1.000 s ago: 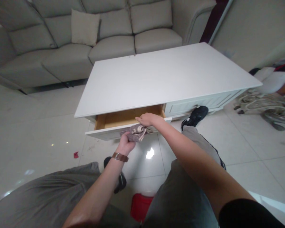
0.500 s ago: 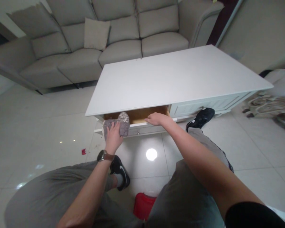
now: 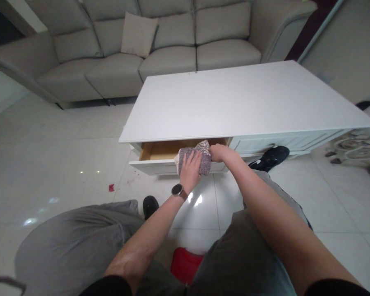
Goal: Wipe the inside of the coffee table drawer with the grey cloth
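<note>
A grey-purple cloth (image 3: 205, 163) with a whitish patterned part is draped over the top edge of the pulled-out drawer (image 3: 156, 167). My left hand (image 3: 191, 163) lies over this cloth, fingers bent onto it, holding it against the drawer front. Close by on the right, my right hand (image 3: 218, 153) is closed at the top edge of the drawer front, next to the cloth. Its fingertips are partly hidden. Bare wood shows inside the drawer, which belongs to a white coffee table (image 3: 231, 105).
A grey sofa (image 3: 169, 61) with a cushion (image 3: 138, 35) stands behind the table. On the tiled floor, a red object (image 3: 185, 265) sits between my legs and a small red scrap (image 3: 111, 188) lies at left. My shoe (image 3: 271, 158) is by the table's right front.
My left hand has slid the cloth rightward along the drawer front, close to my right hand. The right hand's fingers have curled at the drawer edge. The view has shifted somewhat.
</note>
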`<state>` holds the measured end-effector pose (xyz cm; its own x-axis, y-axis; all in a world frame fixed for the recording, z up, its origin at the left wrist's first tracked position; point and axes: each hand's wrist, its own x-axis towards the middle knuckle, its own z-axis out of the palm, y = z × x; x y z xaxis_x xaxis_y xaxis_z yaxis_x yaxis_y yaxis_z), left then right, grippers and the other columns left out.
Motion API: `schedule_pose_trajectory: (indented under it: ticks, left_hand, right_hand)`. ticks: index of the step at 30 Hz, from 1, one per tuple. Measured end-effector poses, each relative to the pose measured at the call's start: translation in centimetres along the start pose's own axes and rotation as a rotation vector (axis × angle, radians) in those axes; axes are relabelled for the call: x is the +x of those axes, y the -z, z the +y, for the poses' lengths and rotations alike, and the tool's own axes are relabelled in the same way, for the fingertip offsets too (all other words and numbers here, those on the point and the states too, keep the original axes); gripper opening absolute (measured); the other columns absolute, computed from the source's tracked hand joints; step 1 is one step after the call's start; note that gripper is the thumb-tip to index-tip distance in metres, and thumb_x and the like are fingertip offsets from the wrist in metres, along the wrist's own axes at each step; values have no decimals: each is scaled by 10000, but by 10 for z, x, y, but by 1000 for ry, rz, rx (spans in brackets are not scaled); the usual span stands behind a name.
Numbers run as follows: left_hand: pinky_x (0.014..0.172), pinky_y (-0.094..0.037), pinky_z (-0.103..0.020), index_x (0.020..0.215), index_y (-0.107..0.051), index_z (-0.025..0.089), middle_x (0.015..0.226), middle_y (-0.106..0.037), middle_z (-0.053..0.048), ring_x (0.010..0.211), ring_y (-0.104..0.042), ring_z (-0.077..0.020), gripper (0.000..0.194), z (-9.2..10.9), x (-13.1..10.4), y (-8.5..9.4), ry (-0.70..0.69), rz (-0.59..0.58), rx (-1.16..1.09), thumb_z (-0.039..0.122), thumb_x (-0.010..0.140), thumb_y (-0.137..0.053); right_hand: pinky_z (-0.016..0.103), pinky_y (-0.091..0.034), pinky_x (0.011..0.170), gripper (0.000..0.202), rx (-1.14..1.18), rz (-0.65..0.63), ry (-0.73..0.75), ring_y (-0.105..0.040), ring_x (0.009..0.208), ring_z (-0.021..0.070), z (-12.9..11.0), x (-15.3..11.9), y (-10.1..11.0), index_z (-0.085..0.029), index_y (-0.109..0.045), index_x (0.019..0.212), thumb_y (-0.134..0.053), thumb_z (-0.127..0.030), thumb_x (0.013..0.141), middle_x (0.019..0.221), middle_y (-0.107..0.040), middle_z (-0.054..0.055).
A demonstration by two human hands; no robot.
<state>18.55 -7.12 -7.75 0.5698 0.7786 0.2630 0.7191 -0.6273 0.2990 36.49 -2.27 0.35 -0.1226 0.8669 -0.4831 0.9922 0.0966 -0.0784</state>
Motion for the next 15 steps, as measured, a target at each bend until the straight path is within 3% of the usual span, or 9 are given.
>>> schedule_pose_trajectory:
  ticks: [6,9,12,15]
  left_hand:
    - [1312,-53,-528,1516,-473,125,1562,-509,-137,1550,-289,-318,894,-103,-52,25,212,218,-25,35,634,-585]
    - [1304,-38,-552,1513,-465,117,1561,-505,-156,1567,-242,-323,895,-150,-78,36,388,411,-43,38,629,-577]
    - [1306,-76,-516,1506,-460,111,1582,-476,-160,1578,-211,-302,929,-179,-91,41,526,611,-106,20,587,-551]
    - [1287,-197,-469,1524,-410,102,1599,-443,-168,1555,-277,-286,922,-194,-90,41,695,731,-246,40,616,-557]
  right_hand:
    - [409,-567,931,362,-8,-42,19,-700,1148,341,-14,5,0,-144,-758,1218,-704,-265,881,1252,-722,218]
    - [412,-572,920,355,-26,-48,15,-704,1136,344,-18,5,2,-139,-764,1204,-704,-256,874,1246,-725,216]
    - [413,-570,921,353,-34,-47,9,-703,1135,342,-20,4,2,-141,-763,1208,-689,-242,878,1253,-723,214]
    - [418,-565,929,353,-39,-42,18,-695,1151,346,-20,3,2,-144,-762,1211,-678,-245,883,1260,-718,218]
